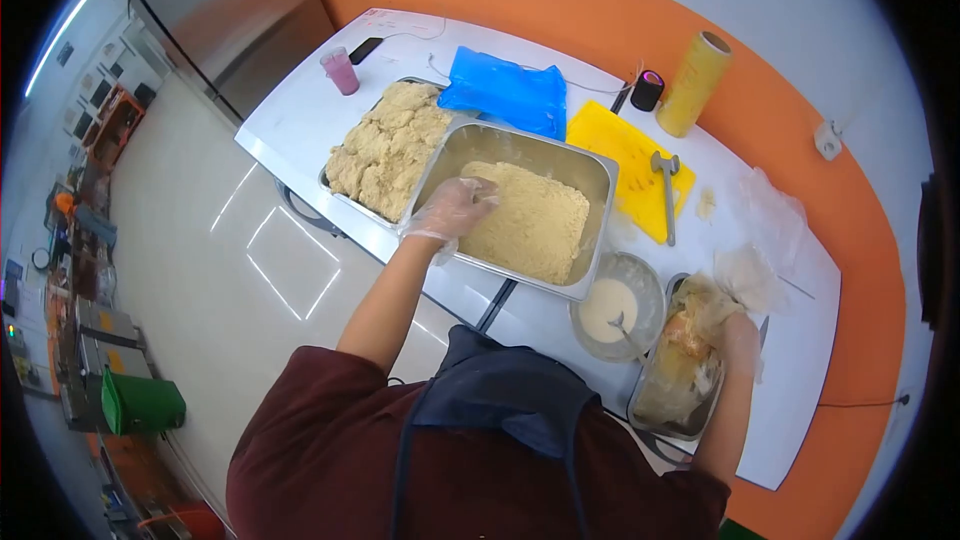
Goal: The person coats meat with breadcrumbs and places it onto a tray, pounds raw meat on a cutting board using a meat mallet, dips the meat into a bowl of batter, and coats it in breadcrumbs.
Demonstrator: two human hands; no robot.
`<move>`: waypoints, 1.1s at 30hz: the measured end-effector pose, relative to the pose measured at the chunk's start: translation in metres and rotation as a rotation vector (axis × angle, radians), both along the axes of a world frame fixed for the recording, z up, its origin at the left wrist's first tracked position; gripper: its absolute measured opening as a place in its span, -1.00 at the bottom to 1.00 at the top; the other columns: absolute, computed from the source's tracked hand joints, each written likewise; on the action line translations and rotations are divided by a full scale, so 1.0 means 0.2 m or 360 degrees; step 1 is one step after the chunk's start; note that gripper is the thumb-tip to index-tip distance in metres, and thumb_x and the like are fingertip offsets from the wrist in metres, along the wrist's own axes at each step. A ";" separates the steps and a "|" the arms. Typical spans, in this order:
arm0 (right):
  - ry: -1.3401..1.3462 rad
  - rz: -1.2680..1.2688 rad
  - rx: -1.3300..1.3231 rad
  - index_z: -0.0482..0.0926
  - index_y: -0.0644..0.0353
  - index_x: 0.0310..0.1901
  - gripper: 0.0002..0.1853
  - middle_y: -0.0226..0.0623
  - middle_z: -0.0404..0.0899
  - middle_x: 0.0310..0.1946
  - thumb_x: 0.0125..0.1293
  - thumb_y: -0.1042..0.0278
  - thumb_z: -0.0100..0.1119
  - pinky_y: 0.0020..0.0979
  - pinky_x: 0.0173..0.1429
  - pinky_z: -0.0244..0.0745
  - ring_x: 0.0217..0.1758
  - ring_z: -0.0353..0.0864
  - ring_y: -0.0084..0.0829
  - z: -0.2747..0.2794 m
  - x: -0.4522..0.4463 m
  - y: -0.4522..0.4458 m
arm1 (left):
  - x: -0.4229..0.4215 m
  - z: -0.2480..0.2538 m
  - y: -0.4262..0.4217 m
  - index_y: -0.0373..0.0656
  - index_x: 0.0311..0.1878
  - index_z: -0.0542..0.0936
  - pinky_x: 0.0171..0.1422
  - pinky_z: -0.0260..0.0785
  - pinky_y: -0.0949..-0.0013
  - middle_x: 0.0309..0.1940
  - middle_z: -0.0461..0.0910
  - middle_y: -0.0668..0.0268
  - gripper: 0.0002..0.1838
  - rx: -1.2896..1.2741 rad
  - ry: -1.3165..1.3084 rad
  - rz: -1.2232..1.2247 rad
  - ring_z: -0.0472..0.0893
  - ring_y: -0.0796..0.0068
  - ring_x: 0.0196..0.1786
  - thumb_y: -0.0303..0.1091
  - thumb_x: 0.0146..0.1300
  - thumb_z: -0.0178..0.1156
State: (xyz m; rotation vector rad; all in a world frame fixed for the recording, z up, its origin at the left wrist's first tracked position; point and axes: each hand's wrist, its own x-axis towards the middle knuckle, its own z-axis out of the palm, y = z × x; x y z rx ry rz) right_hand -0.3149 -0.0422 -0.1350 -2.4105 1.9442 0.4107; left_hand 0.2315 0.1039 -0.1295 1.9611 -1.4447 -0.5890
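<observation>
My left hand [460,206], in a clear plastic glove, is over the left side of a deep metal pan [440,155] of pale crumbly flour [530,220]; its fingers are bent, and whether they hold anything is unclear. At the right, my gloved right hand [738,338] is at the edge of a smaller metal tray [640,402] lined with a plastic bag and holding orange-brown pieces [684,332]. Its fingers are hidden by the crumpled plastic. Between the pans stands a bowl [650,285] of cream-coloured batter [605,308] with a utensil in it.
Behind the pan are a tray of coated pieces [390,145], a blue bag [505,90] and a yellow board [625,165] with a metal mallet [668,195]. Further back are a pink cup [340,72], a phone [366,50], a speaker [647,90] and a yellow film roll [693,85].
</observation>
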 end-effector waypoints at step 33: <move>-0.0575 0.0560 0.0359 0.70 0.03 0.10 -0.60 0.05 0.70 0.03 0.20 0.21 0.35 -0.09 0.23 0.55 0.10 0.67 0.05 -0.16 0.13 -0.24 | 0.06 -0.10 -0.01 -0.20 0.08 0.75 0.25 0.52 0.11 -0.05 0.74 -0.09 -0.47 -0.0127 -0.0118 -0.0060 0.71 -0.04 0.08 0.00 0.16 0.35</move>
